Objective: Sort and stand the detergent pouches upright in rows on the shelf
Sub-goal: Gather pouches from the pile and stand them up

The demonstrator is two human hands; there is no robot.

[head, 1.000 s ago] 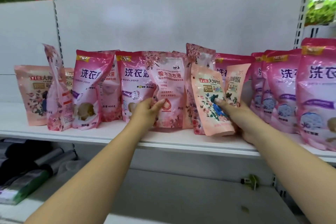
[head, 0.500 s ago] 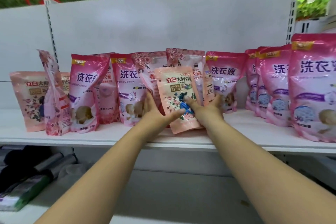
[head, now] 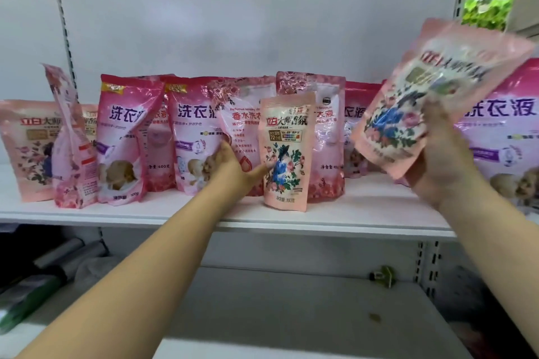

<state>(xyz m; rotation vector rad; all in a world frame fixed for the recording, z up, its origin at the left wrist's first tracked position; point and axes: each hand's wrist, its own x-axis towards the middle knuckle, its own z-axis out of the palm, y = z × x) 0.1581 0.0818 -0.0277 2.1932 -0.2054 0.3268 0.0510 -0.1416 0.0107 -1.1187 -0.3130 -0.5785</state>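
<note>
Since moment ago: right hand (head: 443, 166) lifted second floral pouch (head: 437, 90), gripped tilted. Left hand (head: 233, 166) steadies standing floral pouch (head: 287, 151), fingers loosely spread. Next: matching row.

Bright, even indoor light with soft shadows. Glare glints off the glossy pouches (head: 131, 137). The raised pouch (head: 431, 96) and right hand (head: 446, 166) are motion-blurred. Wide-angle bending curves the shelf (head: 364, 213) edges.

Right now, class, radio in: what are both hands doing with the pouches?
Left hand steadying the upright peach floral pouch at the shelf front. Right hand holding a matching pouch aloft, tilted, blurred. Nothing blocking.
</note>
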